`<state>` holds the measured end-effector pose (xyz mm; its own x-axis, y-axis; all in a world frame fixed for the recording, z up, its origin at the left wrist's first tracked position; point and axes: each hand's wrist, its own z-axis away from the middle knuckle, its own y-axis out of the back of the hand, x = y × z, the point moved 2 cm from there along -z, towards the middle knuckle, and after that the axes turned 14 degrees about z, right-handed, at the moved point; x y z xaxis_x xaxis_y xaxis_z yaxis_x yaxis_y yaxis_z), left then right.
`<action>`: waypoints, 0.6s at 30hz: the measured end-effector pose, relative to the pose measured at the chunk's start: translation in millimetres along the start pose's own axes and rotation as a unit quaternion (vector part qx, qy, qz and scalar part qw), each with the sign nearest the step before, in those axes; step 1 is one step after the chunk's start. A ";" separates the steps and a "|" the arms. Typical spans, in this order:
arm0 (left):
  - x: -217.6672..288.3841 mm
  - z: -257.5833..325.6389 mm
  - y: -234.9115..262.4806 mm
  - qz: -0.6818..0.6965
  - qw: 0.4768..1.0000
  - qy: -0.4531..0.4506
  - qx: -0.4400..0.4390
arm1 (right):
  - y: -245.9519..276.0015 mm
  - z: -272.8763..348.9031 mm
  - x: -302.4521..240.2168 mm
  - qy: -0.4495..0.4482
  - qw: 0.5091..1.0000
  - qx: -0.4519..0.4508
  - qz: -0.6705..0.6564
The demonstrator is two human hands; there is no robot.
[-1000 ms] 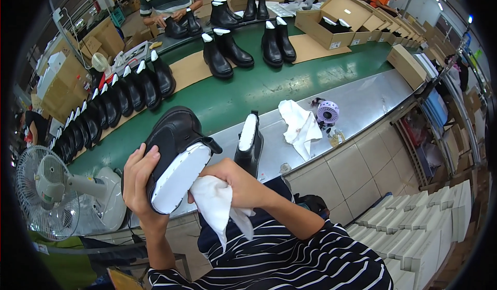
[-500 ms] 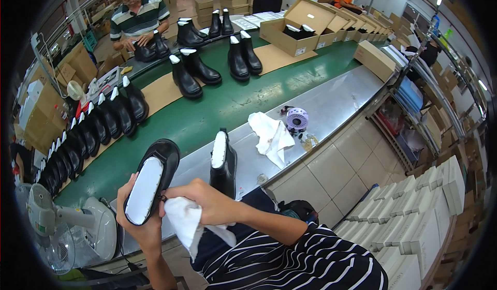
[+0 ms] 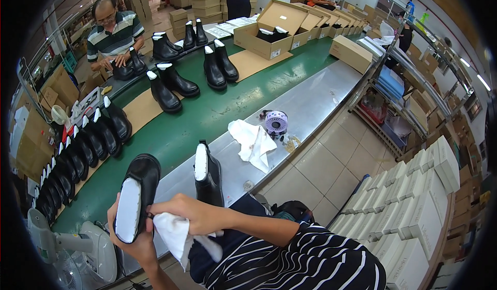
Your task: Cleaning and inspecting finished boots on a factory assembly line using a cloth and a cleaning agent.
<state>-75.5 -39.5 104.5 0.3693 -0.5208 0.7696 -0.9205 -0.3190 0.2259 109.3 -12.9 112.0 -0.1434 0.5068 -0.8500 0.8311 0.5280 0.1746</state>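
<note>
Head view: left head-worn fisheye | close above near edge of long silver metal worktop (image 3: 310, 109) | faces down, past far edge

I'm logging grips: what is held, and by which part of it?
Left hand: black ankle boot, by its shaft. Right hand: white cloth, by its bunched upper end.

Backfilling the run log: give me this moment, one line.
left hand: holds black boot | right hand: holds white cloth beside it | nearby: second boot; loose cloth and round purple item on metal surface
</note>
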 end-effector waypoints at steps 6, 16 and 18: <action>-13.1 5.2 -8.1 0.062 0.991 0.036 0.109 | -2.3 -2.7 1.9 0.030 0.998 0.004 0.057; -37.5 21.5 7.5 0.049 0.990 0.045 0.122 | -6.4 -9.8 2.0 0.003 1.000 0.010 0.018; -34.1 22.6 -1.5 0.106 0.979 0.055 0.164 | -10.5 -10.5 2.2 -0.030 0.999 0.026 0.008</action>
<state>-83.8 -39.1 64.4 0.1416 -0.5205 0.8420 -0.8776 -0.4596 -0.1365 94.5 -10.2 113.6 -0.0997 0.4724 -0.8757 0.8600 0.4835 0.1629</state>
